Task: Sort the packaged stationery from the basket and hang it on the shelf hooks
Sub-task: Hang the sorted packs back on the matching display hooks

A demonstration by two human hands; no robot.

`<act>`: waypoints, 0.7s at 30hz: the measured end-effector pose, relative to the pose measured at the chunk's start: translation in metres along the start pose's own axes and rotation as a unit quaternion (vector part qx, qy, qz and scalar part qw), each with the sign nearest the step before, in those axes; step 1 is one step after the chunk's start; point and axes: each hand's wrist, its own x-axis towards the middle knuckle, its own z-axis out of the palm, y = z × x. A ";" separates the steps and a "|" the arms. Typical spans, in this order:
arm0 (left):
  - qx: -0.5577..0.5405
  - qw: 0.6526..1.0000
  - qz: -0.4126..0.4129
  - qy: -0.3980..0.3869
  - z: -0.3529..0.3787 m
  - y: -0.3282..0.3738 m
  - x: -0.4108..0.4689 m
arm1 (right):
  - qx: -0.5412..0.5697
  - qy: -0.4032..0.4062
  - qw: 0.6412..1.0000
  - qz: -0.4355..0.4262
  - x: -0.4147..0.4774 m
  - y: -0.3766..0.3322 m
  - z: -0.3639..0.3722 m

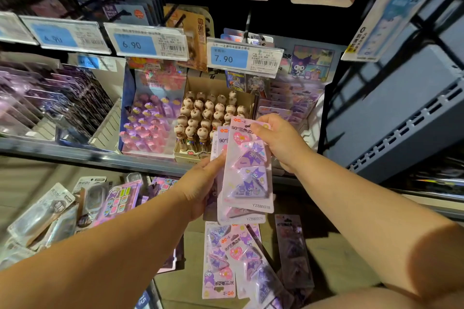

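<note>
- Right now both hands are holding a stack of carded packs (241, 208) upright in front of the shelf (75, 152), below the 7.90 price tag (243, 57).
- The right hand (282, 144) is pinching the top corner of the front pack (247, 173). Its thumb is lying across the printed header and the other fingers are curling behind the card.
- The left hand (200, 183) is gripping the stack from its left side. One digit is pressing on the front near the left edge, while the rest are hiding behind the cards.
- The front pack is showing a pink heart and purple triangular clips under a clear blister, with the code YZ880078 printed at the bottom.
- A second pack (242, 218) of the same print is peeking out below and to the left of the front one. How many cards are sitting behind it cannot be told.
- A dark hook (248, 24) is sticking out above the price tag, with hanging packs (251, 37) of similar colouring showing just over the tag's top edge.
- A box of round-headed pens (208, 118) is standing on the shelf directly behind the held stack, and a box of pink and purple pens (150, 120) is standing just to its left.
- Matching loose packs (231, 258) are lying overlapped below the hands, some of them upside down, with a darker pack (293, 253) lying beside them on the right.
- A pile of clear blister packs (50, 213) is lying at the lower left, blurred.
</note>
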 end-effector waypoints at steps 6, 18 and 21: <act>-0.019 1.000 -0.006 0.022 -0.004 -0.007 -0.002 | -0.007 -0.046 0.998 0.030 -0.002 0.000 -0.012; -0.049 0.995 0.043 0.077 -0.012 0.004 0.001 | -0.111 0.149 0.980 -0.078 0.024 -0.023 -0.078; -0.044 0.993 0.045 0.099 -0.015 0.006 0.003 | -0.153 0.167 0.966 -0.127 0.026 -0.022 -0.074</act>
